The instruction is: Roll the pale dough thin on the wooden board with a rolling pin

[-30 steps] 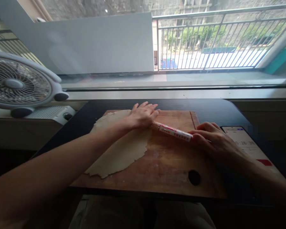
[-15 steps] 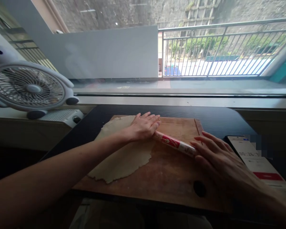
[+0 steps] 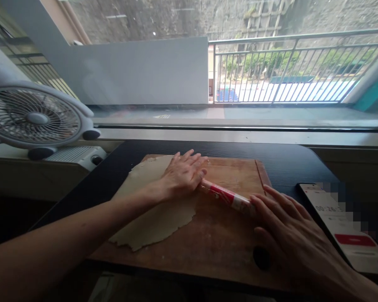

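Note:
A thin rolling pin (image 3: 226,195) with a clear, red and white printed wrapper lies slantwise under both my hands. My left hand (image 3: 184,170) rests flat on its far left end, fingers stretched out and apart, covering that end. Over the near right end lies my right hand (image 3: 285,214), its fingers long and extended rather than wrapped round; the palm hides that end. A wide, thin sheet of dough (image 3: 151,224) with ragged edges spreads beneath my left hand and forearm. Under the dough is a wooden cutting board (image 3: 220,256) with a round dark hole near my right hand.
The board lies on a black table (image 3: 290,161) against a window ledge (image 3: 208,136). A phone (image 3: 343,222) showing a timer lies to the right of my right hand. At left stands a white fan (image 3: 38,117), beside a white box-shaped appliance (image 3: 78,156).
Both hands and the rolling pin have shifted slightly toward me and to the left. The whole view has also moved a little. Both hands stay flat on the pin.

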A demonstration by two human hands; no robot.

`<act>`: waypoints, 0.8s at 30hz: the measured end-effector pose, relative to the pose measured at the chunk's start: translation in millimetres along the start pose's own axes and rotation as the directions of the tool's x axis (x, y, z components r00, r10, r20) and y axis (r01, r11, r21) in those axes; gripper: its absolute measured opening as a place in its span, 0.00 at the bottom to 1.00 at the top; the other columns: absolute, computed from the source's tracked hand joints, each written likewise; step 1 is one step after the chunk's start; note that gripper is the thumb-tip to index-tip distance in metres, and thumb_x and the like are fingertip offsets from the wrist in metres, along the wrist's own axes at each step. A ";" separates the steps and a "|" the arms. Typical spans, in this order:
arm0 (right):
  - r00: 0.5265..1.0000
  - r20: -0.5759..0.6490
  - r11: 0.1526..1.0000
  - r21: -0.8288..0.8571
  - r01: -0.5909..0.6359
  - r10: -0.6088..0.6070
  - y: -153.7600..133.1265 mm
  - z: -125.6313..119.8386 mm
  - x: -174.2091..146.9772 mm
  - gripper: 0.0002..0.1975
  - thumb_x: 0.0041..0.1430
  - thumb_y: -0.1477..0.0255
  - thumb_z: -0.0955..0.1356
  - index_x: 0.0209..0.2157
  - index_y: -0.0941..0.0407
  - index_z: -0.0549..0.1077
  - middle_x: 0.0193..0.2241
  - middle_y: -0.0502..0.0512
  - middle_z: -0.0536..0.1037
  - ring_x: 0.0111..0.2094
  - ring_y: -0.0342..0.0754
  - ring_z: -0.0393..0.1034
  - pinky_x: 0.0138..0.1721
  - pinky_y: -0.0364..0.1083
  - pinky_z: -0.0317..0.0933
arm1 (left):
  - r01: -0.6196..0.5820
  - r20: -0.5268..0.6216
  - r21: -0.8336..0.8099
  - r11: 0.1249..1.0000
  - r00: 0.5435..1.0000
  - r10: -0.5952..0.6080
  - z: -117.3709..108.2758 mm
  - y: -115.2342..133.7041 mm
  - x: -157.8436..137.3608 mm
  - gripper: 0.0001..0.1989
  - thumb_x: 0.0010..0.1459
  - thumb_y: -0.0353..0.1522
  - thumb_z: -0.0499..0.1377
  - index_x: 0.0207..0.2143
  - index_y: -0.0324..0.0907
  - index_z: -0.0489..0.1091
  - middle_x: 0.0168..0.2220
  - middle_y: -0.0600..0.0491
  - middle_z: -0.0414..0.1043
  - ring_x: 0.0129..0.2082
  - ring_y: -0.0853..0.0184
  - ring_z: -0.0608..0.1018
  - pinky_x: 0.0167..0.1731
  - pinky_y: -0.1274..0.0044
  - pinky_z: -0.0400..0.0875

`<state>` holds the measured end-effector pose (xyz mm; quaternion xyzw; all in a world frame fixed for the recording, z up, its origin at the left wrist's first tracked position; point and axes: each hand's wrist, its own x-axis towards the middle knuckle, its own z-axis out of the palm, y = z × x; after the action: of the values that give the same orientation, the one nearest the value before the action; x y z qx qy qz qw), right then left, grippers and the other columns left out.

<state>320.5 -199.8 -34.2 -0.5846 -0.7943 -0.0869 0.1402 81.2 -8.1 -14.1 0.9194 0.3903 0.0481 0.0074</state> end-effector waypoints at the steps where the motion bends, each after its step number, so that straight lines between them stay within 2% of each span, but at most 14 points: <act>1: 1.000 0.001 1.000 0.000 -0.016 0.016 3.1 1.5 3.2 0.22 0.64 0.63 0.58 0.58 0.52 0.60 0.58 0.55 0.63 0.62 0.57 0.47 0.58 0.58 0.50 | 0.009 -0.018 -0.001 1.000 1.000 -0.009 1.3 0.0 3.5 0.28 0.64 0.46 0.34 0.61 0.50 0.54 0.63 0.54 0.54 0.64 0.59 0.50 0.60 0.58 0.41; 4: 0.991 0.019 0.991 0.000 -0.133 0.133 23.3 6.9 24.7 0.20 0.65 0.61 0.56 0.52 0.52 0.67 0.55 0.58 0.65 0.59 0.58 0.52 0.55 0.58 0.53 | 0.114 -0.105 -0.044 0.993 0.987 -0.118 6.3 3.2 39.6 0.28 0.64 0.46 0.36 0.59 0.46 0.59 0.61 0.52 0.59 0.62 0.57 0.55 0.59 0.57 0.47; 7: 0.972 0.036 0.973 -0.001 -0.231 0.231 36.9 4.5 41.0 0.21 0.66 0.61 0.54 0.46 0.52 0.71 0.50 0.60 0.68 0.51 0.57 0.61 0.50 0.56 0.58 | 0.206 -0.250 -0.061 0.977 0.944 -0.214 5.2 10.7 74.4 0.25 0.63 0.44 0.40 0.52 0.44 0.66 0.56 0.48 0.66 0.60 0.56 0.60 0.57 0.58 0.51; 9: 0.973 0.053 0.973 0.025 -0.228 0.227 34.5 -1.2 39.1 0.19 0.66 0.61 0.54 0.44 0.52 0.71 0.45 0.59 0.69 0.45 0.54 0.64 0.47 0.53 0.60 | 0.186 -0.333 -0.042 0.982 0.924 -0.189 0.4 12.3 76.1 0.22 0.62 0.41 0.43 0.49 0.43 0.68 0.55 0.47 0.66 0.59 0.57 0.61 0.57 0.60 0.51; 12: 0.982 0.096 0.983 0.077 -0.168 0.161 21.8 -10.0 22.0 0.14 0.65 0.61 0.58 0.42 0.52 0.69 0.39 0.55 0.71 0.40 0.51 0.66 0.41 0.49 0.61 | 0.135 -0.392 -0.031 0.990 0.910 -0.136 -8.0 -0.9 44.2 0.20 0.59 0.39 0.48 0.51 0.43 0.65 0.56 0.48 0.65 0.58 0.60 0.63 0.58 0.65 0.52; 14: 0.980 0.119 0.981 0.089 -0.172 0.161 15.2 -14.0 10.5 0.13 0.65 0.61 0.58 0.40 0.52 0.68 0.38 0.54 0.70 0.36 0.49 0.67 0.37 0.47 0.60 | 0.186 -0.343 -0.054 0.981 0.919 -0.193 -13.7 -20.8 11.5 0.22 0.57 0.40 0.49 0.53 0.44 0.64 0.56 0.49 0.65 0.57 0.60 0.65 0.56 0.67 0.55; 16: 0.973 0.130 0.975 0.091 -0.203 0.191 12.7 -15.8 4.3 0.13 0.65 0.61 0.58 0.39 0.54 0.68 0.36 0.55 0.71 0.32 0.47 0.67 0.33 0.45 0.59 | 0.335 -0.181 -0.085 0.938 0.921 -0.345 -19.8 -45.3 -20.2 0.25 0.55 0.42 0.50 0.54 0.43 0.64 0.56 0.48 0.65 0.55 0.57 0.67 0.54 0.69 0.59; 19: 0.962 0.144 0.966 0.088 -0.245 0.231 12.9 -15.0 5.0 0.14 0.64 0.62 0.58 0.38 0.55 0.68 0.35 0.55 0.71 0.30 0.46 0.68 0.31 0.44 0.57 | 0.490 0.057 -0.123 0.863 0.872 -0.486 -28.1 -79.1 -54.9 0.31 0.51 0.46 0.53 0.55 0.41 0.63 0.56 0.46 0.66 0.55 0.54 0.68 0.52 0.70 0.61; 21: 0.956 0.153 0.963 0.065 -0.263 0.251 12.3 -13.5 8.0 0.15 0.64 0.61 0.58 0.39 0.55 0.68 0.34 0.56 0.72 0.30 0.47 0.68 0.30 0.44 0.57 | 0.486 0.107 -0.172 0.857 0.874 -0.474 -31.9 -94.9 -67.0 0.35 0.49 0.49 0.55 0.57 0.41 0.61 0.58 0.47 0.64 0.56 0.54 0.67 0.52 0.72 0.61; 24: 0.952 0.133 0.960 0.002 -0.279 0.276 7.8 -12.4 10.5 0.16 0.64 0.60 0.57 0.41 0.55 0.68 0.35 0.56 0.72 0.32 0.48 0.69 0.31 0.44 0.56 | 0.469 0.098 -0.221 0.855 0.883 -0.459 -35.9 -108.2 -70.9 0.42 0.46 0.51 0.56 0.59 0.37 0.58 0.59 0.44 0.61 0.56 0.55 0.66 0.52 0.75 0.62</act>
<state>326.5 -191.7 -19.3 -0.6934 -0.7126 -0.0192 0.1046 -48.7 15.4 10.2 0.7912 0.5916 0.0721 0.1371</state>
